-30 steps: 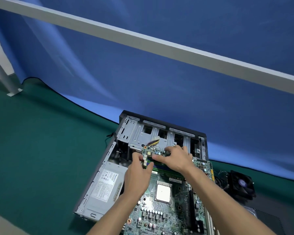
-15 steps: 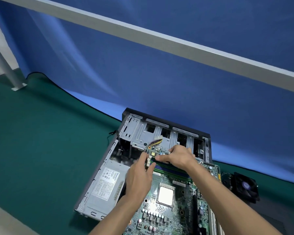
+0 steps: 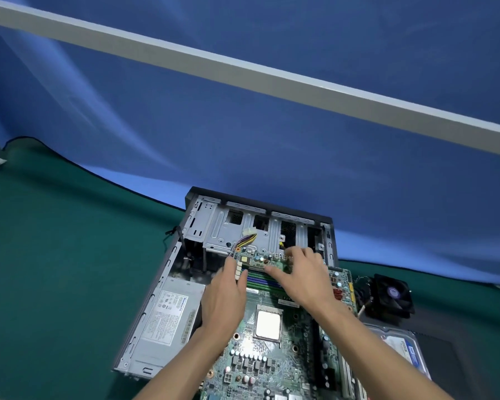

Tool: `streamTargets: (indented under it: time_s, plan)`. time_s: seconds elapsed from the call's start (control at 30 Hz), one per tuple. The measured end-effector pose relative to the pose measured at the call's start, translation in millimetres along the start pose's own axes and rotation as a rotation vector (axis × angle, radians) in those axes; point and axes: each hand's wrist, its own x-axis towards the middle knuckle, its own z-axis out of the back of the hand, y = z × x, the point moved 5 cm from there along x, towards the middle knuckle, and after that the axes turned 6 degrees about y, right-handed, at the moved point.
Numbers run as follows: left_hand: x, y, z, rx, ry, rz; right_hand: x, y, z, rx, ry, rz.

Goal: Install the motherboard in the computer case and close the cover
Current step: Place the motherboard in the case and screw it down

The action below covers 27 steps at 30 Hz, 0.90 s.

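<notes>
Inside open computer case (image 3: 202, 226), 12 o'clock end: left hand (image 3: 224, 298) and right hand (image 3: 305, 280) rest on motherboard (image 3: 267, 356), fingers spread flat.

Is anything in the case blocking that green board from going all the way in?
Possibly. The motherboard is in the computer case, both hands on its far edge. There a bundle of coloured wires hangs down from the drive cage and touches the board's far corner. Whether it is pinched underneath cannot be seen.
</notes>
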Motion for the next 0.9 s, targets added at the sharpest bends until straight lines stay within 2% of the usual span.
streamTargets:
  time_s: [0.23,0.33,0.43,0.6,0.73,0.9]
  plan:
    - [-2.5,-3.3,1.9,0.039,-0.016,0.002,-39.3,-51.3,21.9,-0.022,-0.148,-0.218]
    - [-1.7,5.5,0.7,-0.051,0.027,0.135,-57.4,-72.2,25.5,-0.007,-0.125,-0.356]
    - [-1.5,12.8,-5.3,-0.179,0.170,0.267,-70.6,-84.3,17.7,0.082,-0.036,-0.425]
    - [-8.3,6.5,3.1,-0.492,0.272,0.330,-82.0,-89.9,9.9,0.200,0.082,-0.441]
    - [-21.1,-4.0,22.3,-0.476,0.276,0.301,-94.8,-89.2,10.3,0.301,0.076,-0.382]
    - [-40.2,-9.8,61.2,-0.433,0.260,0.351,-114.1,-68.4,5.2,0.330,0.051,-0.335]
